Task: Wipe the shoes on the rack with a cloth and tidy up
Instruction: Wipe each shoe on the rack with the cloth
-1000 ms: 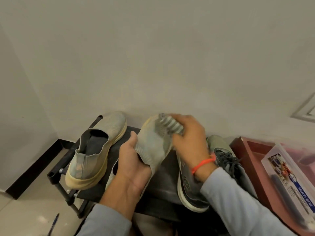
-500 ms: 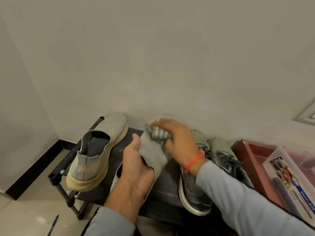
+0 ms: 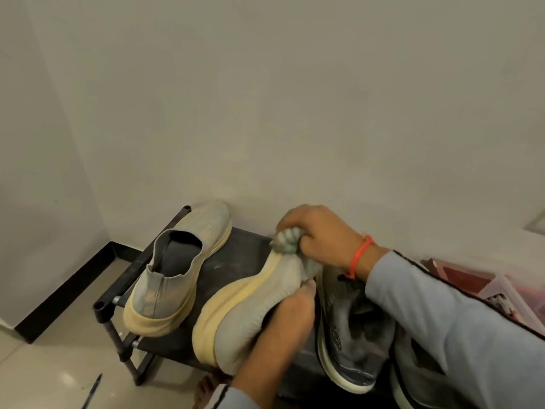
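Gripping the grey knit shoe (image 3: 253,314) in my left hand (image 3: 287,318), I tilt it on the rack (image 3: 236,255). My right hand (image 3: 320,234) clenches the cloth (image 3: 287,240) against its toe.

Both slip-on shoes, the one standing at centre left (image 3: 180,273) and the one held at lower centre (image 3: 250,314), are matt knitted fabric over smooth, pale-yellow rubbery soles. The striped cloth (image 3: 287,239) looks soft and ribbed. The rack (image 3: 236,255) has a matt black, dusty top on tubes with metal pins. Floor tiles (image 3: 44,373) at lower left shine glossy.
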